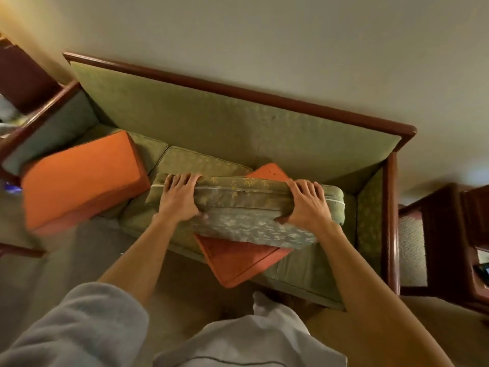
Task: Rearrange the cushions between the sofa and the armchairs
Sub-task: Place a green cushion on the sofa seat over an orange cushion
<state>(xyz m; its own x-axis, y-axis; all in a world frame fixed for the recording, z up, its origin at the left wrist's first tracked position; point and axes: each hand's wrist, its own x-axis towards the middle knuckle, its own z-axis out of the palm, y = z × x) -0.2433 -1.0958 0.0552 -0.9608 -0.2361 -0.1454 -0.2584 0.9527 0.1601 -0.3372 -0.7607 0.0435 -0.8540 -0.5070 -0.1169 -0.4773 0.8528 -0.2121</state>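
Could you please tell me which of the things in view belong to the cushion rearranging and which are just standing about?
Part of the job:
green cushion, gripped by left hand and right hand
flat orange cushion beneath it
thick orange cushion
sofa

Standing about:
dark wooden furniture right of the sofa

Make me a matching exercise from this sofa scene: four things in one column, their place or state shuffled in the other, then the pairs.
Things:
1. green cushion
2. thick orange cushion
3. flat orange cushion
4. left hand

Places or states:
A. lies under the green cushion, a corner past the sofa's front edge
B. held by both hands, right hand at the other end
C. grips the green cushion's left end
D. at the sofa's left end

Pairs: 1-B, 2-D, 3-A, 4-C
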